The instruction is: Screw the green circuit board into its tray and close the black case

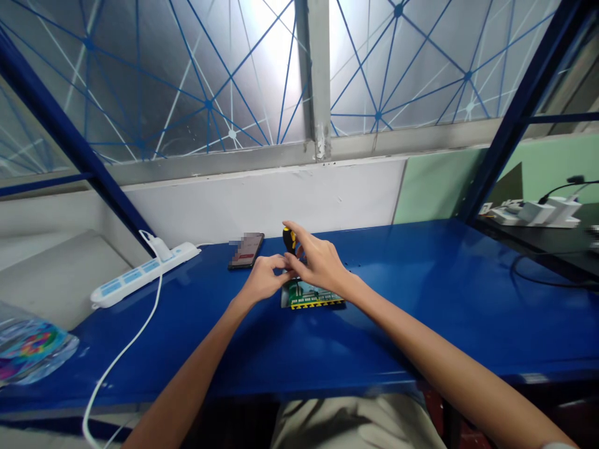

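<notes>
Taking the green circuit board point(318, 298) as clock centre, twelve pointing away from the person: the board is lying flat on the blue table point(421, 312), its yellow-marked edge facing six o'clock, its far part disappearing under the hands. The right hand point(322, 257) is coming in over the board from four o'clock and gripping a screwdriver point(289, 241), fingers clamped around the black-and-yellow handle, index finger extending over its top. The handle is standing roughly upright toward eleven; the tip is hiding behind the hands. The left hand point(262, 280) is reaching in from eight, its fingers bunching close together near the screwdriver's lower end, just beside the right thumb; cannot tell whether they are pinching anything. A phone point(246, 251) is lying near the left hand, at ten from the board. A white power strip point(145, 274) is sitting farther out at nine, a white cable point(156, 293) trailing from its plug toward the near edge. A clear plastic bag point(35, 349) is resting well apart, between eight and nine.
</notes>
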`<state>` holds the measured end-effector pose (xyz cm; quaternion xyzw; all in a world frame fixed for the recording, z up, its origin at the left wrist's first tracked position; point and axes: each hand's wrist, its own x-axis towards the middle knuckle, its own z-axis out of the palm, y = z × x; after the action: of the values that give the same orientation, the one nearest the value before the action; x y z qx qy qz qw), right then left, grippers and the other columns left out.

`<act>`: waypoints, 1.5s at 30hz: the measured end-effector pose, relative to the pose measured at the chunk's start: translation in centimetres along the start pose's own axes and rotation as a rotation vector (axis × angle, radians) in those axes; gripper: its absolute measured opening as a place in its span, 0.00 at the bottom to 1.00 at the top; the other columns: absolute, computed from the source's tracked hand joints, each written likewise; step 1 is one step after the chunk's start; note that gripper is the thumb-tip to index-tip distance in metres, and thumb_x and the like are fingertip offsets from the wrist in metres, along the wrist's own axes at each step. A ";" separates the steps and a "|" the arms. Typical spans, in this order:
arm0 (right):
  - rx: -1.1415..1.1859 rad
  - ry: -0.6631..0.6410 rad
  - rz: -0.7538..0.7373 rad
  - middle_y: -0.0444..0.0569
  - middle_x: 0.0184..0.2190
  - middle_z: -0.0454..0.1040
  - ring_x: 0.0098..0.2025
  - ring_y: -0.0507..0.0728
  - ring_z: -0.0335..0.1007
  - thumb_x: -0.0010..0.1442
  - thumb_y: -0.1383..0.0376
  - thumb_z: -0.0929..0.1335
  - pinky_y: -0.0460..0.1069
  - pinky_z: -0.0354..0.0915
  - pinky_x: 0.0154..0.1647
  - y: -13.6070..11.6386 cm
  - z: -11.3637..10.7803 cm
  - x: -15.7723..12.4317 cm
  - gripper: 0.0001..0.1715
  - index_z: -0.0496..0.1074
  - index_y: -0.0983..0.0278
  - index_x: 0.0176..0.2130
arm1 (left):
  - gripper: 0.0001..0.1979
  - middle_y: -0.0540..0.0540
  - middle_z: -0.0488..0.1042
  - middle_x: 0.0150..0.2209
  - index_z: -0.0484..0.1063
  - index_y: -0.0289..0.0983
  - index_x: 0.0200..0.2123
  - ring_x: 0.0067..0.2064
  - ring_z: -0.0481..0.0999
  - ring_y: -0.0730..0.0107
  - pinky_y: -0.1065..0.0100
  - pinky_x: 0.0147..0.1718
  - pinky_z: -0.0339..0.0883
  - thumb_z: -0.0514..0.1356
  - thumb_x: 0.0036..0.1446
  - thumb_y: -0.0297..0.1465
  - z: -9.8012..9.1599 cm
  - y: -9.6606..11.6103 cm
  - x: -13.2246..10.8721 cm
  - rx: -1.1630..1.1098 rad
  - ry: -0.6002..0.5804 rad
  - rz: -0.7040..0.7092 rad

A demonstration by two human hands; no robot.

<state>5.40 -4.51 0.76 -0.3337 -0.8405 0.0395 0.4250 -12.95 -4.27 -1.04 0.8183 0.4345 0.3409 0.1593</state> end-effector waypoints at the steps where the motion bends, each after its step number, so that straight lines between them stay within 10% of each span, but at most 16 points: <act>1: 0.009 0.002 -0.002 0.54 0.43 0.77 0.37 0.59 0.72 0.63 0.62 0.61 0.53 0.64 0.37 0.0 0.0 0.0 0.36 0.51 0.64 0.68 | 0.08 0.44 0.81 0.33 0.82 0.35 0.31 0.37 0.79 0.63 0.66 0.40 0.68 0.62 0.55 0.31 -0.1 0.1 0.0 -0.003 -0.012 0.006; 45: 0.035 -0.017 -0.006 0.51 0.40 0.76 0.34 0.57 0.71 0.61 0.62 0.63 0.52 0.63 0.36 0.4 -0.1 0.0 0.40 0.49 0.63 0.68 | 0.08 0.44 0.80 0.31 0.81 0.33 0.32 0.35 0.77 0.62 0.65 0.38 0.67 0.62 0.55 0.31 0.1 0.6 0.0 0.026 0.054 0.000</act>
<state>5.70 -4.19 0.65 -0.3232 -0.8443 0.0558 0.4238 -12.51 -4.63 -0.76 0.8107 0.4432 0.3570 0.1371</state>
